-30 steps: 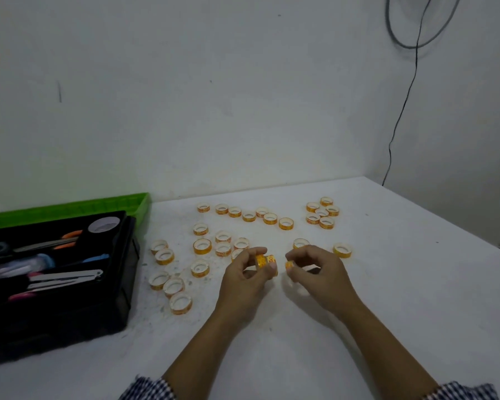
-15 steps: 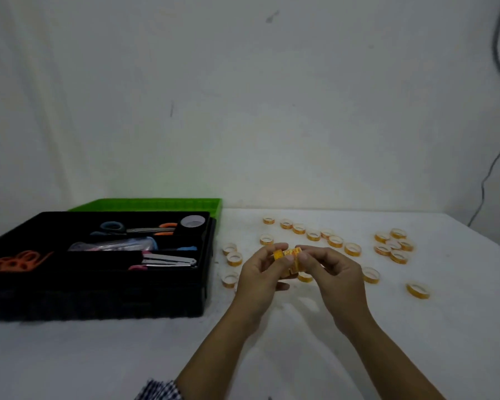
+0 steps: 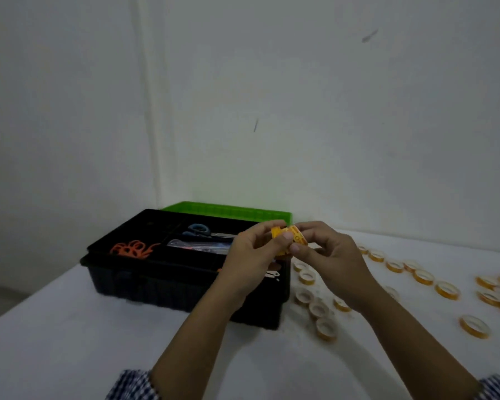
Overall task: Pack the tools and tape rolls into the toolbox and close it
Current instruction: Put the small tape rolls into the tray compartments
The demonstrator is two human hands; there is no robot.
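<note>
My left hand (image 3: 250,259) and my right hand (image 3: 331,255) together pinch a small stack of orange tape rolls (image 3: 287,235), held in the air over the right end of the open black toolbox (image 3: 145,281). Its green lid (image 3: 228,210) stands open behind it. Inside lie blue-handled scissors (image 3: 198,230), orange scissor handles (image 3: 132,249) and a clear packet (image 3: 197,245). Several more orange tape rolls (image 3: 445,289) lie scattered on the white table to the right.
The white table (image 3: 70,350) runs from the toolbox to the right edge of view. A pale wall (image 3: 272,111) stands close behind, with a corner at the left. The table's left edge drops off near the toolbox.
Both hands have lifted from the table with the tape rolls pressed together and moved left over the toolbox. The view has swung left, bringing the whole toolbox into sight.
</note>
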